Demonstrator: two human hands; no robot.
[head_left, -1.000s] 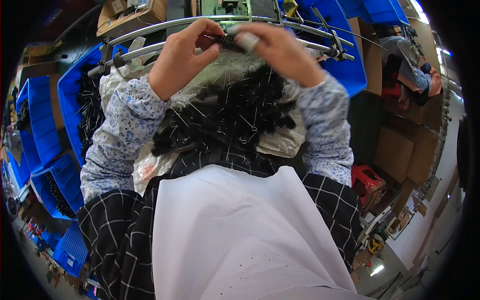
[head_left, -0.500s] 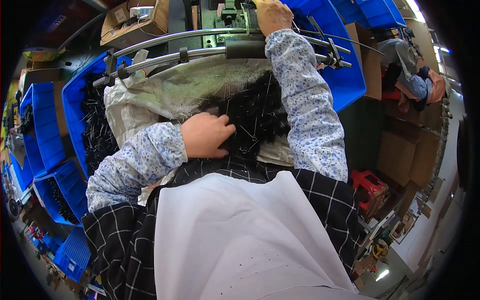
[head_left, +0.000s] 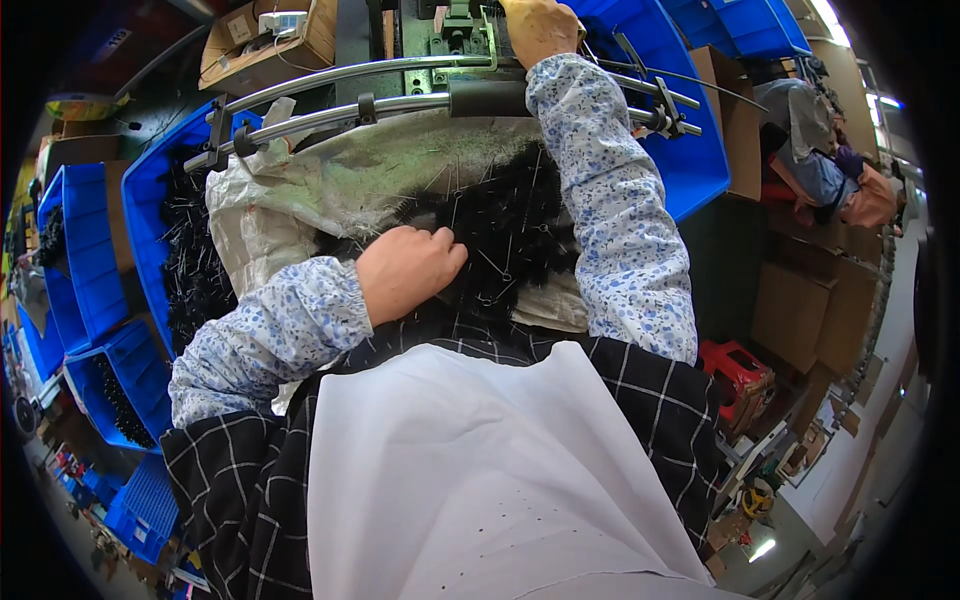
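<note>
A pile of black bristly pieces with thin wire stems, some ending in loops [head_left: 520,215], lies on a pale cloth sheet [head_left: 350,175] before me. My left hand [head_left: 412,272] rests at the pile's near left side with its fingers curled closed; what they hold, if anything, is hidden. At the upper edge my right hand [head_left: 542,30] reaches beside a green metal machine part [head_left: 458,25]. Something yellow covers part of that hand's fingers, and their tips are cut off by the frame, so their grip does not show.
Two curved metal rails [head_left: 400,104] cross between me and the machine. A blue bin [head_left: 150,215] of black bristly pieces stands left, another blue bin [head_left: 700,165] right. Farther right are a red stool [head_left: 735,375], cardboard boxes [head_left: 795,310] and another person [head_left: 835,170].
My left hand's thumb and fingers have drawn together, and the hand has shifted slightly left. The right hand has moved a little left. At far right the other person has shifted.
</note>
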